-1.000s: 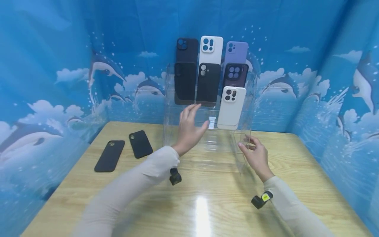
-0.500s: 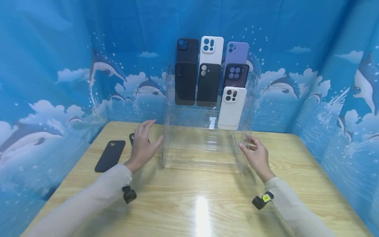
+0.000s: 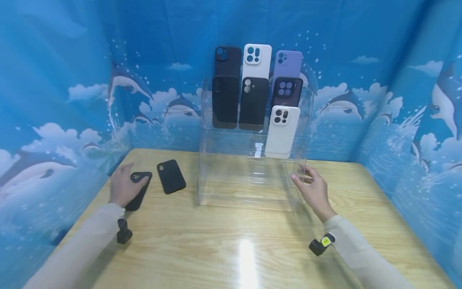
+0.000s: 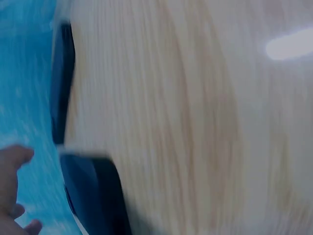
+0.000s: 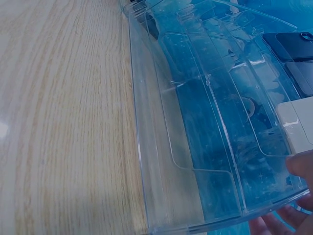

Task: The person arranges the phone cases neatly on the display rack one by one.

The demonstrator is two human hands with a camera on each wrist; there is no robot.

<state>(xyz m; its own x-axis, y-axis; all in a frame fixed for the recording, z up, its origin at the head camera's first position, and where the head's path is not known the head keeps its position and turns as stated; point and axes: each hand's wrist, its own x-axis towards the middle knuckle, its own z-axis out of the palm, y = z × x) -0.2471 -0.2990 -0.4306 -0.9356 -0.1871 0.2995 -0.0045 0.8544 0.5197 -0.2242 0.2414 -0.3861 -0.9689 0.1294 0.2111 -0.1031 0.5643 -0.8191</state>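
My left hand (image 3: 122,186) is above the black phone case (image 3: 135,201) at the table's left, its thumb and fingers spread over it. In the left wrist view the fingers (image 4: 13,156) appear apart from the blurred case. A second black phone case (image 3: 171,176) lies flat to the right of that hand. My right hand (image 3: 313,192) holds the right side panel of a clear stepped display stand (image 3: 245,198), thumb on one side and fingers on the other. On the stand's right a white phone case (image 3: 282,134) leans on a lower step.
Higher on the stand lean several more cases, among them a purple case (image 3: 288,64), another white case (image 3: 257,62) and black ones such as this black case (image 3: 254,102). A blue dolphin-print curtain (image 3: 173,32) surrounds the wooden table (image 3: 202,245).
My left hand has moved from the front of the stand leftward and down, past the second black case, to the leftmost one. The right hand has stayed at the stand's side.
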